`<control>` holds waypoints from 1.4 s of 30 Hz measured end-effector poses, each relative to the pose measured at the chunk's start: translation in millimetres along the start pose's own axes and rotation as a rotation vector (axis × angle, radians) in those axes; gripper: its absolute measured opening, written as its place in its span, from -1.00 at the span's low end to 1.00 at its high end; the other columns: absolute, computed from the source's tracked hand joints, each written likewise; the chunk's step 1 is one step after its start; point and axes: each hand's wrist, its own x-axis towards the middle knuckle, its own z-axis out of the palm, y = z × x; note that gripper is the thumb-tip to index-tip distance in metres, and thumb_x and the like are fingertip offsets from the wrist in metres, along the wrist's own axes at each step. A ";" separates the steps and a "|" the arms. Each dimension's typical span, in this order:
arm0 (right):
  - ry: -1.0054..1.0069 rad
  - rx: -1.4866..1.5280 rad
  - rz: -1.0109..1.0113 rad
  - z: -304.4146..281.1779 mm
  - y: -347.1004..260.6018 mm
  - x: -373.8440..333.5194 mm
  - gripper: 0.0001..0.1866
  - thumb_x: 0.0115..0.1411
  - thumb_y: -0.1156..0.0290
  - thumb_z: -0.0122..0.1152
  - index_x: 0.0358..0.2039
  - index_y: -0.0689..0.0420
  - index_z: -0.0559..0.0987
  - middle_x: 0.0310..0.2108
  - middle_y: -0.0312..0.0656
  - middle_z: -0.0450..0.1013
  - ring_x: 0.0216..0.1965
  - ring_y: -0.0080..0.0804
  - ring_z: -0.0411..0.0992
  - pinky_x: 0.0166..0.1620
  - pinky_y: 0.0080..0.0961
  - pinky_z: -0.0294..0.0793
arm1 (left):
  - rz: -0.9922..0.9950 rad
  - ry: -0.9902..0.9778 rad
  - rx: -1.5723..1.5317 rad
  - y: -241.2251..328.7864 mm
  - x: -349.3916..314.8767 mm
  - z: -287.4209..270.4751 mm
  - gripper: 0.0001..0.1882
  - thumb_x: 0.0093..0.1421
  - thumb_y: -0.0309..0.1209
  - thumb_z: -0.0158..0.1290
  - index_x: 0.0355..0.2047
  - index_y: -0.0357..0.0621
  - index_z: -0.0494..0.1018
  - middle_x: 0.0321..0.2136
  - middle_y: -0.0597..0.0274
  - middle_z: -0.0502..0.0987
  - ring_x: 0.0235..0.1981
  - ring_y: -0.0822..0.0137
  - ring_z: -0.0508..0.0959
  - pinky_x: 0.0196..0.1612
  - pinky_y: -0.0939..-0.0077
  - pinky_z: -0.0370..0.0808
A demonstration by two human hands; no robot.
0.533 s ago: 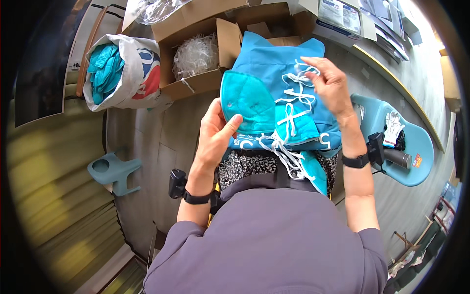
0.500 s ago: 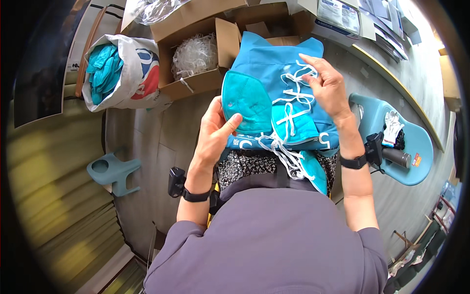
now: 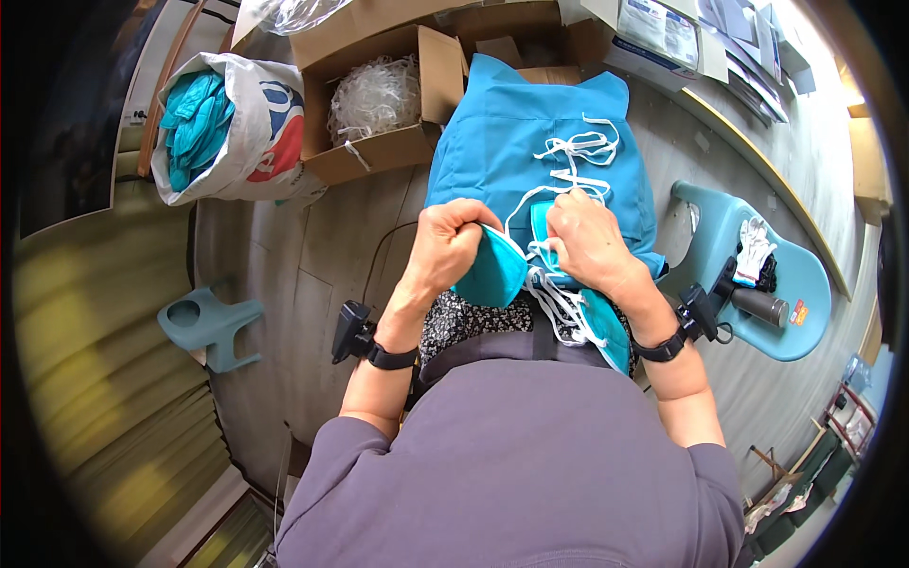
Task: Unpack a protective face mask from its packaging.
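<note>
My left hand [image 3: 445,244] is closed on the upper edge of a teal fabric face mask [image 3: 492,270], which hangs tilted above my lap. My right hand [image 3: 595,241] has its fingers curled together over a second teal mask [image 3: 540,225]; what they pinch is hidden, though white straps run right beside them. These white elastic straps [image 3: 578,147] lie tangled across a blue cloth bag [image 3: 511,123] on my lap. A third teal mask [image 3: 606,327] rests at the right of my lap, below more bunched straps [image 3: 561,301].
Beyond the bag stands a cardboard box [image 3: 374,156] holding a heap of clear-white strands [image 3: 377,99]. Left of it is a white sack [image 3: 270,142] of teal pieces [image 3: 197,123]. A blue chair [image 3: 805,275] at right carries gloves [image 3: 755,251] and a dark cylinder [image 3: 760,306]. A small stool [image 3: 213,327] stands left.
My right hand has come down and left from the raised straps to the second mask. My left hand has turned, tipping its mask edge-up, lower and to the right.
</note>
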 end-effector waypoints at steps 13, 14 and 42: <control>0.490 0.637 0.053 -33.4 -10.7 5.5 -0.87 0.03 0.68 0.26 -0.43 0.20 0.49 -0.50 -0.20 0.45 -0.50 -0.41 0.41 -0.43 -0.53 0.39 | 0.084 0.077 0.094 31.9 24.0 38.9 -0.70 0.06 -0.31 0.30 -0.39 -0.26 0.46 -0.58 0.21 0.46 -0.57 0.50 0.38 -0.51 0.53 0.37; 0.522 0.673 0.030 -30.5 -10.4 7.9 -0.86 0.02 0.68 0.26 -0.43 0.20 0.50 -0.50 -0.19 0.44 -0.50 -0.38 0.41 -0.42 -0.52 0.40 | 0.086 0.082 0.095 23.0 24.1 39.6 -0.70 0.06 -0.31 0.30 -0.39 -0.26 0.46 -0.58 0.21 0.46 -0.57 0.50 0.38 -0.51 0.53 0.37; 0.652 0.379 -0.042 -30.5 -29.4 35.0 -0.71 -0.04 0.43 0.45 -0.34 0.21 0.52 -0.50 -0.21 0.43 -0.57 -0.45 0.42 -0.49 -0.57 0.43 | 0.307 0.407 -0.358 15.2 20.9 34.2 -0.78 0.11 -0.67 0.11 -0.19 -0.29 0.51 -0.22 0.24 0.55 -0.23 0.46 0.54 -0.15 0.53 0.50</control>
